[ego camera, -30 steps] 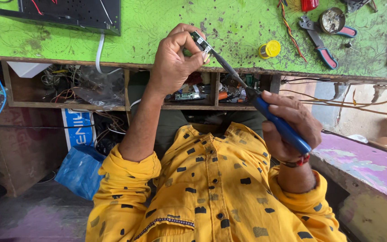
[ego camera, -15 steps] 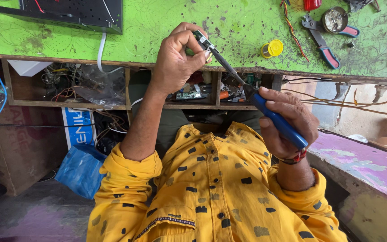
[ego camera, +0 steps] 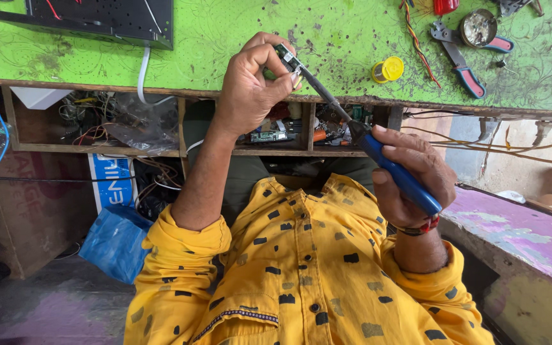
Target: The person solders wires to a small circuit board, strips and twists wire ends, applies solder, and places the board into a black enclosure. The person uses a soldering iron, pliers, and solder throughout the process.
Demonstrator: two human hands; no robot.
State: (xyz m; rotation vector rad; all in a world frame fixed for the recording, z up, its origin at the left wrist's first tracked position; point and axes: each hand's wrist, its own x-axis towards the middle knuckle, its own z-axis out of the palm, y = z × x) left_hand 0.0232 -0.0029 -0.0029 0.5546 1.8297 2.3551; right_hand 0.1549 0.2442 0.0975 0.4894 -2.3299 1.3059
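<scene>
Circuit board (ego camera: 285, 55) pinched in left hand (ego camera: 250, 86), soldering iron (ego camera: 378, 153) gripped by right hand (ego camera: 413, 169), tip angled up-left, seemingly touching board.

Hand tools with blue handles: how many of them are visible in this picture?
2. A soldering iron with a blue handle is in the right hand. Pliers with blue-and-red grips lie on the green bench, upper right. The cluttered shelf underneath may hide more.

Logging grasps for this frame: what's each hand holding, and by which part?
Left hand pinches a small circuit board by its lower end, between the fingertips. Right hand grips a soldering iron by its blue handle, tip at the board.
</scene>
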